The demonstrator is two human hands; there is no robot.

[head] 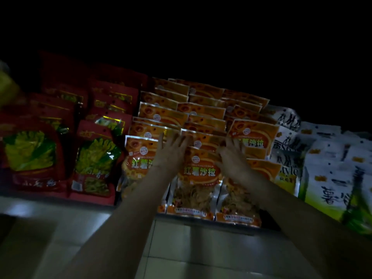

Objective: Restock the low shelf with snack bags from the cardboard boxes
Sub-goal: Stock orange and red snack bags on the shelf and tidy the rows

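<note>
Fingers of left hand [171,150] were straight and spread, lying on front orange bags [198,178] at frame centre, gripping nothing; right hand [231,156], blurred, looked similarly flat just right of it. Middle front bag stood between both hands, long axis running up frame, tilted back. Low shelf [267,226] edge sat below. Hands about equally near; judged step: pressing rows back
</note>
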